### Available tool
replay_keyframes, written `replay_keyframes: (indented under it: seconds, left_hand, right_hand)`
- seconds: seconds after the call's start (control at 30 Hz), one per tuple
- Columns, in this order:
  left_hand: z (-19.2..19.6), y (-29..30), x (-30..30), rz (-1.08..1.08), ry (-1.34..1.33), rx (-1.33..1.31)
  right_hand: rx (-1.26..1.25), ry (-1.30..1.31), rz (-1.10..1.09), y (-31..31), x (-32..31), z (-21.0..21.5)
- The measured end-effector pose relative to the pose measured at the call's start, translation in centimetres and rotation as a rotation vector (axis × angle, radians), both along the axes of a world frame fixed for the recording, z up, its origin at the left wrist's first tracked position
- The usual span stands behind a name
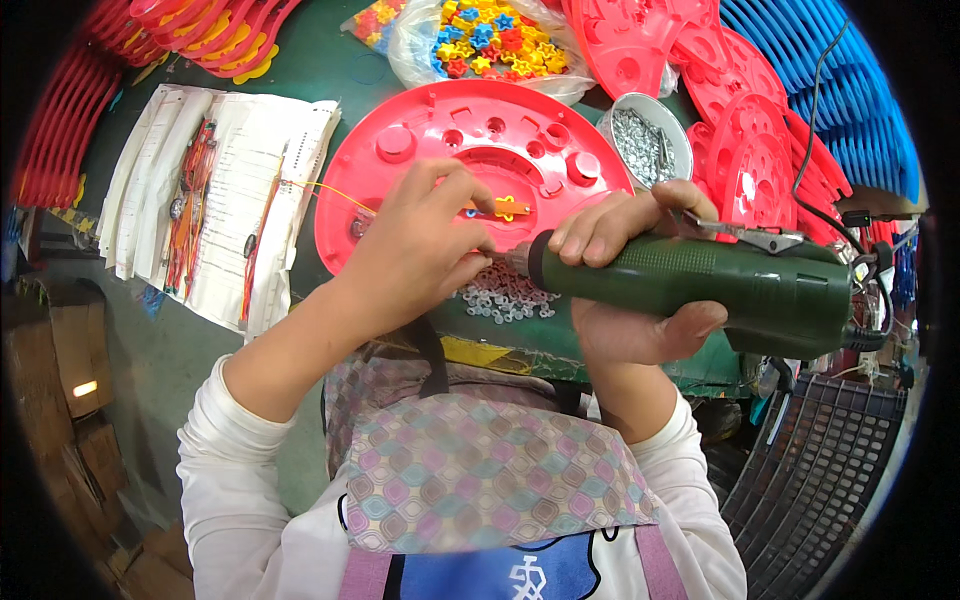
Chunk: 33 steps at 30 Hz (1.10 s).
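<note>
My right hand (615, 228) is wrapped round a green electric screwdriver (690, 285), which lies level with its tip toward the left. A metal lever runs along the tool's upper side under my fingers. My left hand (415, 250) is closed, its thumb and fingertips pinched together right by the screwdriver's tip. What they hold is too small to tell. Both hands are over the near side of a round red plastic shell (440, 118). An orange strip with a yellow piece (505, 208) sits in its middle, and a thin yellow wire (335, 190) runs from its left side.
Small clear and reddish plastic pieces (510, 297) are heaped at the table's near edge. A bowl (683, 150) of screws stands behind the screwdriver. Wired parts (192, 215) lie on paper at left. A bag of colourful stars (410, 45), red shells (750, 150) and blue racks (860, 110) stand beyond.
</note>
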<state>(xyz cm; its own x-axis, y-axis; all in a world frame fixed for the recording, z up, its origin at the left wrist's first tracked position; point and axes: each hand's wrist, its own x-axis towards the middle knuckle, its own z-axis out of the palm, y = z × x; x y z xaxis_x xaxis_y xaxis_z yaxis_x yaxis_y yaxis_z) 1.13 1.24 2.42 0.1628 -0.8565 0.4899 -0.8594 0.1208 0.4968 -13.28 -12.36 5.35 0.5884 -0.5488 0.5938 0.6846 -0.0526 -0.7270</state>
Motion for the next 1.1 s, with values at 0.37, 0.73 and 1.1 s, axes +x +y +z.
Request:
replay_keyframes:
  seconds: [0.37,0.73,1.1]
  left_hand:
    - [-1.5,-1.6,2.5,0.173,-0.091,-0.033]
    - [-3.0,-2.6,2.5,0.274,-0.136,0.210]
    - [-3.9,-2.8,2.7,0.274,-0.002,0.063]
  right_hand:
    - [-0.072,0.253,-0.016,-1.4,4.3,0.6]
    - [-0.069,0.350,0.001,-1.4,6.0,-1.2]
    - [-0.121,0.355,0.233,-2.2,7.7,-3.3]
